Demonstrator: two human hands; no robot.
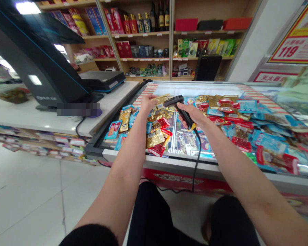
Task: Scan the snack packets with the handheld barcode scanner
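Observation:
Wrapped round the handle of a black barcode scanner (185, 115) is my right hand (192, 114). The scanner's head points left, close to a gold snack packet (162, 101) that my left hand (148, 103) grips by its left side. Below that packet, a smaller pile of gold, red and blue snack packets (155, 137) lies on the glass top of a chest freezer (176, 128). A larger pile of similar packets (246, 119) spreads to the right of my right hand. From the scanner's handle a black cable (199, 150) hangs over the freezer's front edge.
A white counter (66, 124) stands at the left with a dark checkout machine (59, 78) and a flat scale (105, 80). Shelves of boxes and bottles (143, 32) line the back. Part of another person's hand (74, 66) shows behind the machine.

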